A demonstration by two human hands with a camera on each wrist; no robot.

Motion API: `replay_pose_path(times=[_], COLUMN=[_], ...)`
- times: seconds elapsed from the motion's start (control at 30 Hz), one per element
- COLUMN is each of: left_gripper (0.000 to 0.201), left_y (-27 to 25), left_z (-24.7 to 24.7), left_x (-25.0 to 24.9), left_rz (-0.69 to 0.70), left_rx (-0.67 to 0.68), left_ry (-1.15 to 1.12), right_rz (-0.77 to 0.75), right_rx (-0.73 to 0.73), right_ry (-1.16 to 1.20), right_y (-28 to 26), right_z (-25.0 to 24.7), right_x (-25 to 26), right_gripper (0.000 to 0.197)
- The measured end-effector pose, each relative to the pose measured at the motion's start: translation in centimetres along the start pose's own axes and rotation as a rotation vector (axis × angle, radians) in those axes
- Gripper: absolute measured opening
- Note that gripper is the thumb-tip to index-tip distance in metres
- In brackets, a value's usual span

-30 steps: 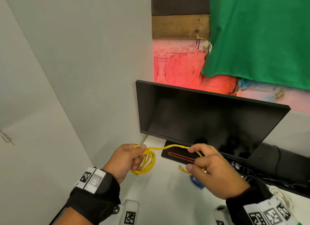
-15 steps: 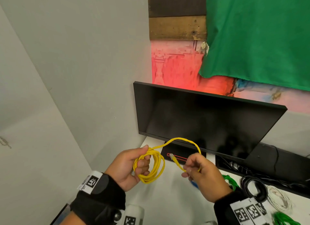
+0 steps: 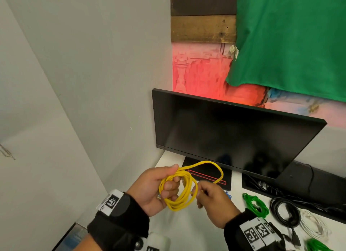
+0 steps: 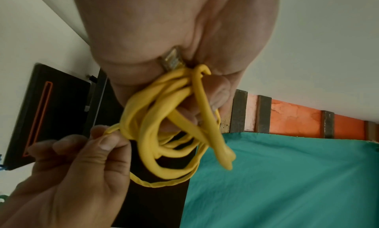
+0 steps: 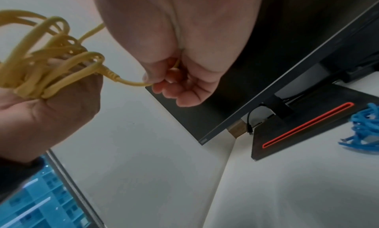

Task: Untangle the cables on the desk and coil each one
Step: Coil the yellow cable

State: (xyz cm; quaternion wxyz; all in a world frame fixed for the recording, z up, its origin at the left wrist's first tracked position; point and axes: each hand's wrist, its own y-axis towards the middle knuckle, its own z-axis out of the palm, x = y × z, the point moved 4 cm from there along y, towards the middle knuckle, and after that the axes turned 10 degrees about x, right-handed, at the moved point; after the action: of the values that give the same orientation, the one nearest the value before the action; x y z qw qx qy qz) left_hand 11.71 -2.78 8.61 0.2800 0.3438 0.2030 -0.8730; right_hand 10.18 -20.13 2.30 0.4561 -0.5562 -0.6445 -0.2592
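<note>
loops of the yellow cable (image 3: 180, 190) hang bunched in the left hand (image 3: 159, 187), fingers curled through them above the near desk (image 3: 189, 232), while the right hand (image 3: 211, 200) pinches its tail, likely to wrap the coil fast.

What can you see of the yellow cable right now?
The yellow cable is thin, rubbery-looking and wound into several loose loops, held up above the desk. The left hand grips the bundle, with a clear plug tucked against its palm. One last loop arches over to the right hand, which pinches the free end.
</note>
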Motion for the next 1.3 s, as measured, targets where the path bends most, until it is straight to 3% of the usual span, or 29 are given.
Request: replay_pose_path(times=[0.1, 0.33, 0.43, 0.53, 0.67, 0.73, 0.8, 0.9, 0.97, 1.03, 1.13, 1.3], left_gripper=[0.030, 0.033, 0.032, 0.033, 0.032, 0.032, 0.031, 0.032, 0.030, 0.032, 0.033, 0.037], left_y=[0.1, 0.0, 0.3, 0.6, 0.7, 0.7, 0.5, 0.2, 0.2, 0.5, 1.1, 1.2], left_z=[0.4, 0.8, 0.7, 0.6, 0.4, -0.1, -0.7, -1.6, -1.8, -1.7, -1.3, -1.9], left_x=[-0.1, -1.0, -0.2, 0.3, -0.3, -0.6, -1.0, -1.3, -1.1, -0.8, -0.6, -0.2], left_rz=[-0.005, 0.020, -0.001, 0.020, 0.143, 0.207, 0.266, 0.310, 0.305, 0.297, 0.288, 0.241], left_rx=[0.040, 0.113, 0.106, 0.077, -0.061, -0.182, -0.284, -0.366, -0.390, -0.385, -0.355, -0.359], left_ry=[-0.022, -0.047, -0.016, 0.010, 0.207, 0.271, 0.293, 0.319, 0.350, 0.422, 0.542, 0.592], right_rz=[-0.068, -0.142, -0.230, -0.250, -0.106, -0.014, 0.005, -0.140, -0.270, -0.358, -0.296, -0.179], right_rx=[-0.080, -0.075, -0.059, 0.013, 0.285, 0.320, 0.214, -0.017, -0.196, -0.336, -0.342, -0.299], right_ry=[0.059, 0.168, 0.332, 0.552, 0.866, 0.741, 0.388, 0.158, 0.139, 0.027, -0.122, -0.233], right_y=[0.0, -0.3, -0.2, 0.1, -0.2, -0.4, -0.7, -1.4, -2.4, -3.2, -3.0, -2.3], right_z=[0.0, 0.0, 0.3, 0.7, 1.2, 1.0, 0.0, -2.0, -2.9, -2.9, -1.8, -1.6], right_x=[0.6, 1.4, 3.0, 4.1, 3.5, 2.9, 2.6, 3.1, 4.6, 6.7, 8.0, 8.6], right_gripper=[0.022, 0.031, 0.024, 0.012, 0.044, 0.037, 0.034, 0.032, 0.007, 0.020, 0.041, 0.008])
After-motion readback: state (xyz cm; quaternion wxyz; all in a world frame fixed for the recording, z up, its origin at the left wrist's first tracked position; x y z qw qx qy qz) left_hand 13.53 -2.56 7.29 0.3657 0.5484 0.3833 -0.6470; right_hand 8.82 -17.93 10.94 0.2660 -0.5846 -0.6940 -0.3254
